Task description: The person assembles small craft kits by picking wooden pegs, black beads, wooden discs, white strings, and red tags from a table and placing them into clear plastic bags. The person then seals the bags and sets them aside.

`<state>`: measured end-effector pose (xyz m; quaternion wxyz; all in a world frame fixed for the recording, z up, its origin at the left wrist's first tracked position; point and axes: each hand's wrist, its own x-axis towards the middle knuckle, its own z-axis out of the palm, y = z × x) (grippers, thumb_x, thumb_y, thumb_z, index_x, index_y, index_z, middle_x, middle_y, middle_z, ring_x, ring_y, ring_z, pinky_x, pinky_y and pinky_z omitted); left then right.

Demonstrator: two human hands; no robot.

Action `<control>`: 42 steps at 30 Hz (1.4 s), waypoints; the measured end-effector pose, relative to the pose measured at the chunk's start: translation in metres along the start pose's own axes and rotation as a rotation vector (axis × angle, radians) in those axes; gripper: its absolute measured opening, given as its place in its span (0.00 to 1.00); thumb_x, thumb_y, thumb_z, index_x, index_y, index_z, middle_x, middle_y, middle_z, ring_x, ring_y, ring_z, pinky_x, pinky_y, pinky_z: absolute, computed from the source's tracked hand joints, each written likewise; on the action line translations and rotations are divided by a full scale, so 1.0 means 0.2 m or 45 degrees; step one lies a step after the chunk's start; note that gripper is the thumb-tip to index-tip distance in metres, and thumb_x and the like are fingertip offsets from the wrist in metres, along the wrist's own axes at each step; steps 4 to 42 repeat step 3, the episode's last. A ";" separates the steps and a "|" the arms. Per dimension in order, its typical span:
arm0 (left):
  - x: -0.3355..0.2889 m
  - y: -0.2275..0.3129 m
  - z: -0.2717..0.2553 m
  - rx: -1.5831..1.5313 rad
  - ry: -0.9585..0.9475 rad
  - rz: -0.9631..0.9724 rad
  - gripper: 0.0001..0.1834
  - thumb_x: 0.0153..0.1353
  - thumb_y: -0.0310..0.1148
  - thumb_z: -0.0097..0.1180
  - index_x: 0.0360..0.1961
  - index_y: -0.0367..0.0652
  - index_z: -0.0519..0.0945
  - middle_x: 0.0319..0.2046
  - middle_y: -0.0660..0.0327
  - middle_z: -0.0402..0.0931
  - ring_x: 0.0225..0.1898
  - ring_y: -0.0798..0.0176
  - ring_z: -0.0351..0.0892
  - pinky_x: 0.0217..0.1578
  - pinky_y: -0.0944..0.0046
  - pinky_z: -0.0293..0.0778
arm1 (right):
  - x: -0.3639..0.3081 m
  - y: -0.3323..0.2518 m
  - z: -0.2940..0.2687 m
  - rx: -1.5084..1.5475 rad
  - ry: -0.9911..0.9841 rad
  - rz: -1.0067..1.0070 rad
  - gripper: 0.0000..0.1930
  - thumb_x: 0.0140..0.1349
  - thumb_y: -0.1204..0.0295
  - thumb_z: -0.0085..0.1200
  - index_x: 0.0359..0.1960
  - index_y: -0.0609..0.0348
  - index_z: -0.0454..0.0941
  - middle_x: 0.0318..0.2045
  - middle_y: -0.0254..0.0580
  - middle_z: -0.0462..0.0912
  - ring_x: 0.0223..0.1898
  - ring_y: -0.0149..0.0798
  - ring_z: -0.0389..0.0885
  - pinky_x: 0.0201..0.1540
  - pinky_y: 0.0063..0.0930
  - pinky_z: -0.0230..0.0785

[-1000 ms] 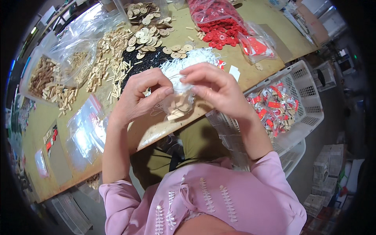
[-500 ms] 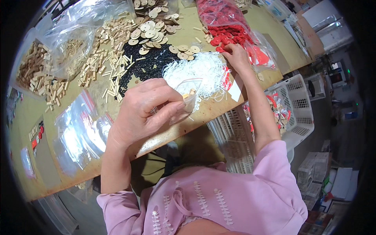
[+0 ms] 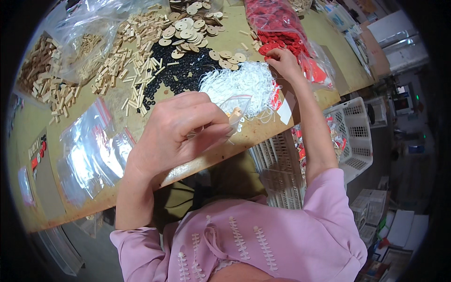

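My left hand (image 3: 185,129) is closed on a small clear zip bag (image 3: 238,104), held up over the table's front edge. Some light wooden pieces (image 3: 236,113) show inside the bag. Farther right, my right hand (image 3: 285,65) reaches to the near end of a heap of red discs (image 3: 277,40), thumb and forefinger pinched together on a red disc, mostly hidden by the fingers. Just left of that wrist lies a tangled pile of white strings (image 3: 249,82). Behind the left hand spread small black rings (image 3: 181,68).
Wooden discs (image 3: 185,34) and small wooden sticks and blocks (image 3: 124,58) are heaped farther back. Flat empty zip bags (image 3: 91,150) lie at left, beside a strip of laid-out sample pieces (image 3: 38,152). Below the table's right edge stands a white plastic basket (image 3: 355,134) with filled packets.
The whole view has shifted slightly. My left hand keeps the bag, whose open end now stands more upright. My right hand stays at the red discs, its fingers drawn closer together.
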<state>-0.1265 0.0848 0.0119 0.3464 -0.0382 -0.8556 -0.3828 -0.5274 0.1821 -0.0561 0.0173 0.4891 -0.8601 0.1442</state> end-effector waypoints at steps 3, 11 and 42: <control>-0.01 0.01 -0.01 0.011 -0.004 -0.039 0.07 0.54 0.28 0.70 0.29 0.43 0.81 0.25 0.59 0.77 0.28 0.55 0.79 0.29 0.58 0.73 | 0.06 0.04 0.00 0.115 -0.206 0.069 0.18 0.57 0.63 0.67 0.48 0.55 0.88 0.52 0.58 0.84 0.56 0.53 0.82 0.61 0.42 0.71; -0.01 0.01 -0.01 0.011 -0.004 -0.039 0.07 0.54 0.28 0.70 0.29 0.43 0.81 0.25 0.59 0.77 0.28 0.55 0.79 0.29 0.58 0.73 | 0.06 0.04 0.00 0.115 -0.206 0.069 0.18 0.57 0.63 0.67 0.48 0.55 0.88 0.52 0.58 0.84 0.56 0.53 0.82 0.61 0.42 0.71; -0.01 0.01 -0.01 0.011 -0.004 -0.039 0.07 0.54 0.28 0.70 0.29 0.43 0.81 0.25 0.59 0.77 0.28 0.55 0.79 0.29 0.58 0.73 | 0.06 0.04 0.00 0.115 -0.206 0.069 0.18 0.57 0.63 0.67 0.48 0.55 0.88 0.52 0.58 0.84 0.56 0.53 0.82 0.61 0.42 0.71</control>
